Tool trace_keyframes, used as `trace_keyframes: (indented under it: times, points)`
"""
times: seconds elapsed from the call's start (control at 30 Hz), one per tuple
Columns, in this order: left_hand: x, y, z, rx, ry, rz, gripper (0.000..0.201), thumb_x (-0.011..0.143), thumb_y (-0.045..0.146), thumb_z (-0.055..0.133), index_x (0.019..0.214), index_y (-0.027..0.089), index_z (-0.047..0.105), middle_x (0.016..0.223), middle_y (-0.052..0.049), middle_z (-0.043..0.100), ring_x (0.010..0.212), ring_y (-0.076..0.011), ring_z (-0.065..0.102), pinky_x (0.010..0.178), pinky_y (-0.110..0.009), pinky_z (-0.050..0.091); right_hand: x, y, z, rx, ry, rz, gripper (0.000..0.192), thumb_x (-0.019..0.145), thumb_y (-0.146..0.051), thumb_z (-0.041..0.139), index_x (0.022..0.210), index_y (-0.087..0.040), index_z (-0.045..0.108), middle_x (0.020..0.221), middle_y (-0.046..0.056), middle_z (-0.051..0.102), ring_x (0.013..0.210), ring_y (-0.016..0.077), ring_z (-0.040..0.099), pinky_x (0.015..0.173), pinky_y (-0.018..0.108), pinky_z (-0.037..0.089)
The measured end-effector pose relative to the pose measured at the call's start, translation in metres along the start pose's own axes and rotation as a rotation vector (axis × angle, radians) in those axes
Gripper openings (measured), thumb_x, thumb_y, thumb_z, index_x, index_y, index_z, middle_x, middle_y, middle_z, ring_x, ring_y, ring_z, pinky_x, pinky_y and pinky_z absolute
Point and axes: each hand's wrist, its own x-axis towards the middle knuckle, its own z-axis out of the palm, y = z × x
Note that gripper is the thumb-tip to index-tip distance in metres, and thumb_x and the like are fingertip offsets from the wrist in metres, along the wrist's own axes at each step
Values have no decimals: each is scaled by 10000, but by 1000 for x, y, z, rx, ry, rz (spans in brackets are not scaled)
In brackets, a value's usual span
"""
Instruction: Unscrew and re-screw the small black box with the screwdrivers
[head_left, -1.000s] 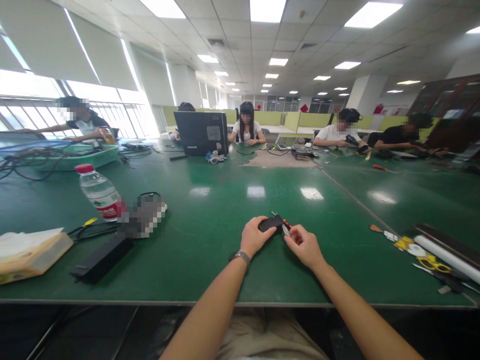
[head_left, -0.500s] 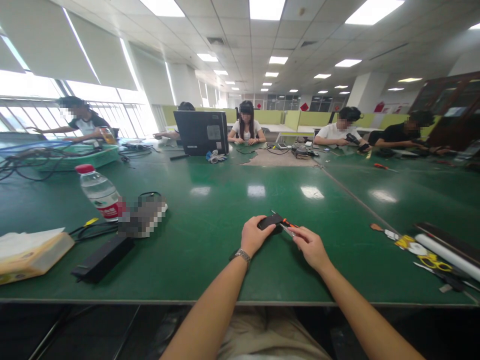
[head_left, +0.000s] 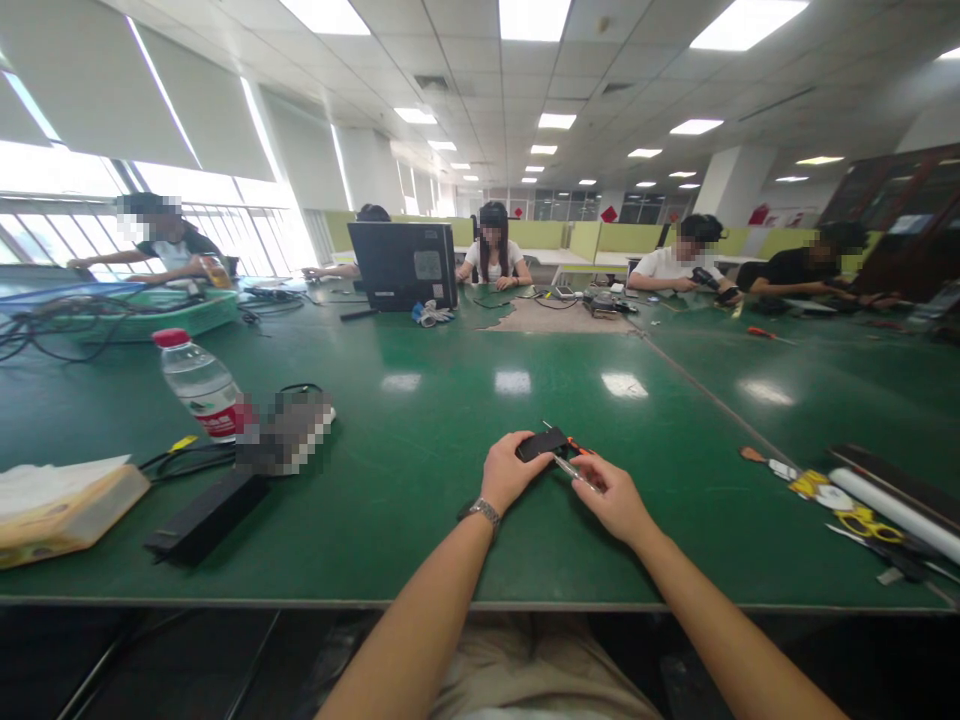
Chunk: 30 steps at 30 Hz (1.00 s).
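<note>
My left hand [head_left: 511, 468] is closed around the near end of a small flat black rectangular case [head_left: 541, 443], thumb on the near side. My right hand [head_left: 615, 498] grips a slim silvery pen-like tool [head_left: 586, 478]; its tip touches or nearly touches the case's right end. I cannot make out exactly what kind of tool it is. Just beyond the case lies a screwdriver [head_left: 576, 447] with an orange and black handle, partly hidden by the case and my right fingers.
A water bottle [head_left: 201, 385], a black box [head_left: 206, 515] and a tissue pack [head_left: 71, 510] stand left. Yellow scissors [head_left: 870, 525] and a white roll [head_left: 896, 512] lie right. Across the green table [head_left: 420, 540], several people sit near a monitor [head_left: 401, 265].
My right hand has turned slightly, and the silvery tool now lies at a different angle, with more of its back end showing. The case in my left hand has hardly moved.
</note>
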Motion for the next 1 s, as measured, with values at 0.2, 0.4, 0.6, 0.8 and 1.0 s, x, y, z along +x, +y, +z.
trace_keyframes:
  times: [0.2,0.4,0.6,0.8,1.0]
  points:
    - [0,0,-1,1,-1,-8,342,733,386,710,1002,183,656,960,-50,681,863,-212,622,775,-306,479,-1,-16,-1,-336,-123,26,225,887,-363,440,938,-230,615,807,14,663,755,179,600,657,265,373]
    - [0,1,-1,-4,7,-9,336,736,359,706,1013,180,643,979,-53,677,890,-213,618,812,-309,476,-3,-24,2,-554,-176,27,214,917,-371,400,874,-224,550,812,4,654,749,171,600,606,251,316]
    - [0,1,-1,-8,6,-8,336,733,356,708,1018,190,641,978,-47,680,879,-210,622,801,-307,482,-4,-28,4,-627,-224,-37,250,917,-408,404,923,-211,557,921,44,659,879,200,600,658,265,354]
    - [1,1,-1,-4,12,-10,336,730,363,710,1009,186,647,973,-53,684,877,-216,628,789,-311,487,-3,-24,4,-525,-162,-16,252,893,-410,449,970,-227,604,917,36,678,866,197,616,684,273,397]
    - [0,2,-1,-5,16,-5,319,738,346,704,1011,189,654,1007,-56,685,908,-217,629,822,-315,486,-2,-5,2,-332,56,-24,258,849,-394,532,998,-221,652,820,29,699,708,181,629,662,283,445]
